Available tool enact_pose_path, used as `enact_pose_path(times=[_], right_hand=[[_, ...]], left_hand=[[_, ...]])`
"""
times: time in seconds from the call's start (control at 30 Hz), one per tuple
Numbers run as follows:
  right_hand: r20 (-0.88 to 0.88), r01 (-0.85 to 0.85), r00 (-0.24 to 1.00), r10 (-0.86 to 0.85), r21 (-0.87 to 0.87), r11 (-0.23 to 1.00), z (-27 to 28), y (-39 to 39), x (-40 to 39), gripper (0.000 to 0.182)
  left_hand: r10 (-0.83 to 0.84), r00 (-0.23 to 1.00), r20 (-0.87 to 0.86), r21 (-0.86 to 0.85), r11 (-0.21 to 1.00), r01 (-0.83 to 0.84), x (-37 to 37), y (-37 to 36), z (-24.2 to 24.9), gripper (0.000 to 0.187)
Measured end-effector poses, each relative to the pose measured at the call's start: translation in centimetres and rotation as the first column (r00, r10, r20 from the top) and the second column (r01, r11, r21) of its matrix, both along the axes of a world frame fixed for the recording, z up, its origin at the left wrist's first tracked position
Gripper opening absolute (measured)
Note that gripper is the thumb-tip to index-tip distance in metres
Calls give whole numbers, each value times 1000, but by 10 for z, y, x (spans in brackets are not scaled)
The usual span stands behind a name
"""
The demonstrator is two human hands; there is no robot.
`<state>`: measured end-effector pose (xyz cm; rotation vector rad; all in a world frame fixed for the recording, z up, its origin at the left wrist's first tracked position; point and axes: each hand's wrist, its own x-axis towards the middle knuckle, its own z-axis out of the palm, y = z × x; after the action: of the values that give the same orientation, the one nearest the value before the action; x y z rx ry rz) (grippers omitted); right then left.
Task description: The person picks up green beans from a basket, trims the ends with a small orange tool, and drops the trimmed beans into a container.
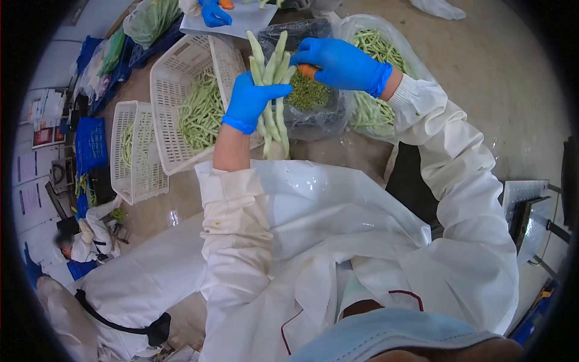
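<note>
My left hand [253, 99], in a blue glove, is closed around a bunch of long green beans [274, 114] held upright. At the bunch's upper right is my right hand [341, 65], also gloved in blue, its fingers closed on a small orange-handled tool [307, 70]; the tool's blade is hidden or too small to make out. Beneath the hands, a dark container lined with clear plastic [319, 123] holds small green trimmings [306, 92]. Loose green beans [201, 114] lie in a white basket [175, 158] to the left of my left hand.
Right of the container is a clear bag [416, 60] of green beans. A narrower white basket [145, 181] stands farther left. A co-worker's blue-gloved hand [215, 13] holds something orange by a white sheet [247, 19] at the top. Another person [90, 238] is at lower left.
</note>
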<state>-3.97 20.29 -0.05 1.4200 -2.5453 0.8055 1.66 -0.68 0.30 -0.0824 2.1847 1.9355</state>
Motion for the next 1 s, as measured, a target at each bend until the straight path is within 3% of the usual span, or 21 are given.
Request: enact_pose_path(times=[0.1, 0.2, 0.3, 0.4, 0.5, 0.6, 0.73, 0.8, 0.9, 1.0], right_hand=[[-21, 18, 1000, -17, 52, 998, 5, 1, 3, 22], [59, 20, 998, -16, -72, 997, 4, 0, 4, 22], [349, 138, 935, -60, -202, 970, 12, -4, 10, 22], [732, 258, 671, 122, -384, 887, 8, -7, 2, 22], [865, 357, 331, 377, -485, 799, -13, -17, 5, 24], [793, 216, 610, 5, -173, 961, -20, -15, 1, 24], [382, 81, 914, -138, 162, 983, -75, 7, -22, 21], [76, 70, 992, -100, 329, 942, -116, 20, -35, 21], [135, 110, 969, -205, 507, 855, -111, 27, -35, 23], [163, 100, 982, -99, 4, 995, -102, 16, -40, 32]], left_hand=[[-2, 997, -78, -22, 1000, 0, -2, -3, -9, 40], [-4, 992, -124, -34, 999, 0, -3, -4, -10, 42], [27, 986, -165, -12, 999, -30, -1, -1, -2, 39], [140, 969, -203, 164, 981, -108, 2, 9, 1, 35], [271, 930, -249, 316, 930, -187, 1, 13, 1, 37], [411, 863, -295, 366, 883, -295, -13, -19, 4, 41], [652, 658, -376, 521, 736, -432, -14, -72, 23, 45], [717, 586, -379, 568, 680, -465, -11, -96, 32, 48], [721, 618, -313, 583, 659, -475, -5, -131, 33, 51], [712, 613, -343, 573, 675, -464, -6, -117, 27, 39]])
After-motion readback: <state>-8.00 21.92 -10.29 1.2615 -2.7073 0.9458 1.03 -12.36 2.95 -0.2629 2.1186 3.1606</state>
